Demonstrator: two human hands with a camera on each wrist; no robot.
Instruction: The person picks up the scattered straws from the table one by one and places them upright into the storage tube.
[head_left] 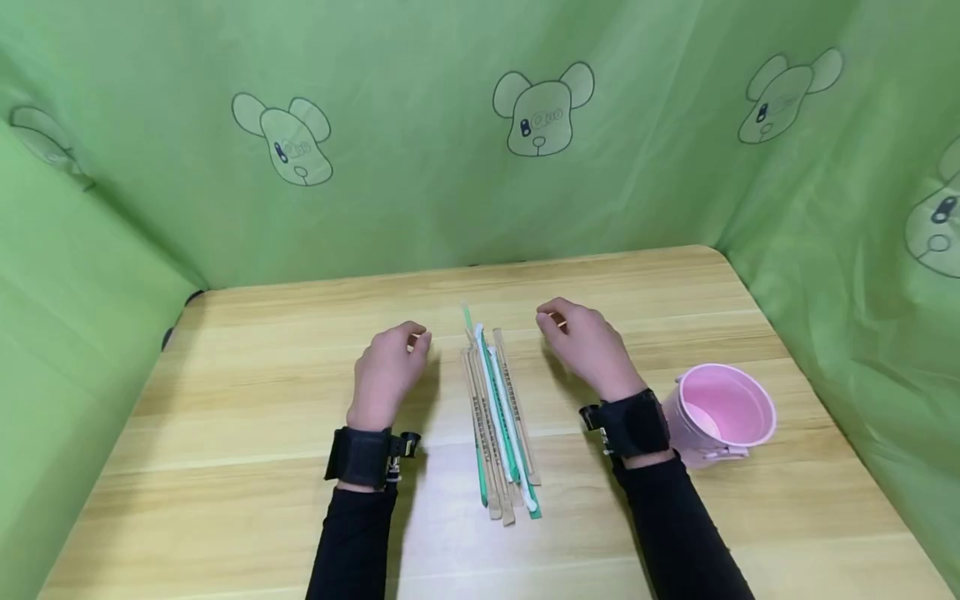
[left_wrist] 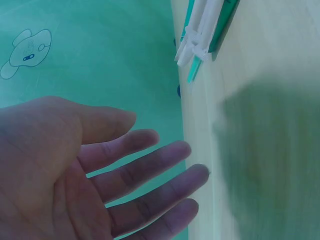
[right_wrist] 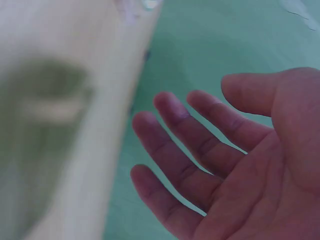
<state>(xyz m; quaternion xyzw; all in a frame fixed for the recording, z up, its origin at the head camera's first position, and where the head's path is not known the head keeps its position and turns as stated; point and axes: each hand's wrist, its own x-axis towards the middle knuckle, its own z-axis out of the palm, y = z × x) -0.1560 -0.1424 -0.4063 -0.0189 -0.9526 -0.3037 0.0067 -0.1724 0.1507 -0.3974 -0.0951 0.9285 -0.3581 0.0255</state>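
My left hand [head_left: 388, 371] hovers at ten o'clock from the bundle of straws [head_left: 497, 417], fingers loosely bent and slightly apart, holding nothing. My right hand [head_left: 591, 343] is at two o'clock, just as relaxed and empty. The straws, some brown, some green and white, lie on the wooden desk [head_left: 247, 417] between my hands, apart from both, running roughly from twelve to six. At three o'clock, near my right wrist, stands a pink bucket [head_left: 686, 437]. Green cloth [head_left: 420, 208] hangs at twelve.
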